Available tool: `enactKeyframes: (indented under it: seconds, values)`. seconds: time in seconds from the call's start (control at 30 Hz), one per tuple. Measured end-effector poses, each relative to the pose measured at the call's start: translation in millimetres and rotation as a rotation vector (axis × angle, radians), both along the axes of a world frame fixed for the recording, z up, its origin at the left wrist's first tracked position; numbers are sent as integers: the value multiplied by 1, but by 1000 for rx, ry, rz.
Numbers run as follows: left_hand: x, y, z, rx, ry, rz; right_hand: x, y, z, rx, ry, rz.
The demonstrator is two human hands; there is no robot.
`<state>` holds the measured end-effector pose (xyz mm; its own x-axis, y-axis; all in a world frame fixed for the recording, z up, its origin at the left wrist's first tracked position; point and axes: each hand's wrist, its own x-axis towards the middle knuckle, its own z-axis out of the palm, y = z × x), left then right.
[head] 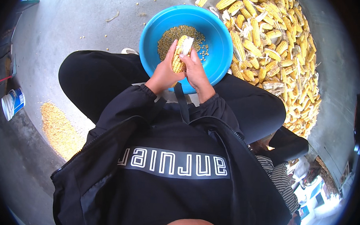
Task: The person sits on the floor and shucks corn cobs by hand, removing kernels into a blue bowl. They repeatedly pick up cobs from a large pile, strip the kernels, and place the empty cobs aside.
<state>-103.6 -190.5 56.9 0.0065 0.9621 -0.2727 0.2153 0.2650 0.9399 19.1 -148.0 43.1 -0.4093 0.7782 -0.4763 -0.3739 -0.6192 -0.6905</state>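
Observation:
Both hands are around one ear of dried corn (pixel 178 59), held tilted above a blue plastic basin (pixel 221 39). Part of the ear's upper right side is bare white cob; yellow kernels cover the rest that shows. My left hand (pixel 164 71) wraps the ear from the left, fingers along its far side. From the right, my right hand (pixel 196 71) grips it, with the thumb resting on the kernels beside the bare strip. Loose corn kernels (pixel 179 32) lie in the bottom of the basin, partly hidden by the hands and the ear.
To the right spreads a large heap of corn ears (pixel 270 53), some with husk scraps. A pile of loose kernels (pixel 58 131) lies on the concrete floor (pixel 69 20) at left, near a white and blue bucket (pixel 14 103). Another person's dark-clothed leg (pixel 290 146) shows at lower right.

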Motion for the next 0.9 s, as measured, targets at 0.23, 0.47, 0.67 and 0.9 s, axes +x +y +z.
enactKeyframes:
  seconds: [0.23,0.47,0.67,0.9]
  values:
    - [5,-1,11,-3,-7,-33,-4,0,-5,32,-56,-92]
    - [4,-2,13,-11,4,-37,1,-1,-9,62,-107,-53]
    - [1,0,9,-53,-65,-10,-2,-1,-3,0,-3,-73]
    - [2,-2,6,-36,-2,-33,1,0,-5,6,-16,-51]
